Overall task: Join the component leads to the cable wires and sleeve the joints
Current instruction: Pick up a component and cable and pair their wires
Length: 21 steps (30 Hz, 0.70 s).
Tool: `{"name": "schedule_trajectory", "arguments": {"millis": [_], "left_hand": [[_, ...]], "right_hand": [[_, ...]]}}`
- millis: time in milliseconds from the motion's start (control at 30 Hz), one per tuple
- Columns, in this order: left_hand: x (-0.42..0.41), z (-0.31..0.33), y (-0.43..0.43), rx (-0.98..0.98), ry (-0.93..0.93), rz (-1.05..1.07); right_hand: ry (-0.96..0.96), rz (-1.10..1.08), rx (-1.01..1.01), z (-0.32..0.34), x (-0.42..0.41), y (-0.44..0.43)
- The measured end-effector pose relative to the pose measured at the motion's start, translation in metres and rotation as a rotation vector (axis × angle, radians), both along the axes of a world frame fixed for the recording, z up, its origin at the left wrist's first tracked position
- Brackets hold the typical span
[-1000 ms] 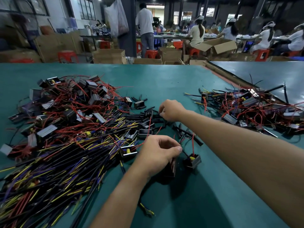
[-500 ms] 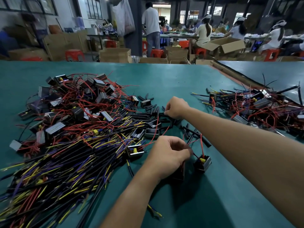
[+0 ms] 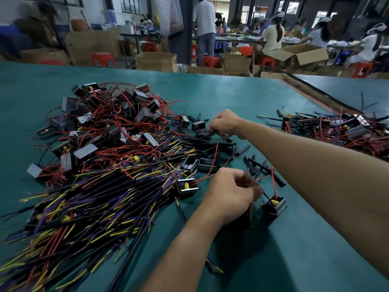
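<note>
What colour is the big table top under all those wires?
The table is teal green, best seen in the head view.

This is a big factory workroom. A wide green table holds heaps of wires and small parts. Past its far edge are cardboard boxes, red stools and workers sitting at long tables.

Two hands, left hand and right hand, shared one green table with two heaps of boxy parts trailing red wires: a left heap and a right heap. One spread of black cables and a scatter of black sleeve pieces defied counting. One lone component sat apart. Behind, one standing person and at least three seated workers were visible.
</note>
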<state>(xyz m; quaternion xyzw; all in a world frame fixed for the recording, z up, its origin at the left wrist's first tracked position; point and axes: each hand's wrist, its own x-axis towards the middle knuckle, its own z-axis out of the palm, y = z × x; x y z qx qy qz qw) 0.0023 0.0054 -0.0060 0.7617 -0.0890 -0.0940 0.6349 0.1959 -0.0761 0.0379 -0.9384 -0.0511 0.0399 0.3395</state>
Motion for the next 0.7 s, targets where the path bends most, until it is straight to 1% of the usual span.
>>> {"name": "schedule_trajectory", "arguments": {"millis": [133,267,367,467,533,600,700], "left_hand": [[0.003,-0.002,0.000,0.012,0.015,0.055],[0.005,-0.002,0.002,0.014,0.021,0.085],[0.005,-0.002,0.002,-0.008,0.046,0.070],[0.005,-0.002,0.003,-0.023,0.049,0.053],[0.005,-0.002,0.004,-0.018,0.040,0.063],[0.006,-0.003,0.004,-0.018,0.039,0.076],[0.007,-0.003,0.003,-0.017,0.042,0.063]], "right_hand": [[-0.082,-0.040,-0.058,-0.006,0.009,-0.003],[-0.178,-0.104,-0.008,-0.015,0.019,-0.002],[-0.129,-0.088,-0.039,-0.017,0.028,0.010],[-0.053,-0.093,-0.164,-0.019,0.036,0.026],[-0.072,-0.130,-0.267,-0.021,0.038,0.034],[-0.078,-0.143,-0.316,-0.019,0.039,0.039],[0.014,-0.084,-0.409,-0.003,0.032,0.038]]}}
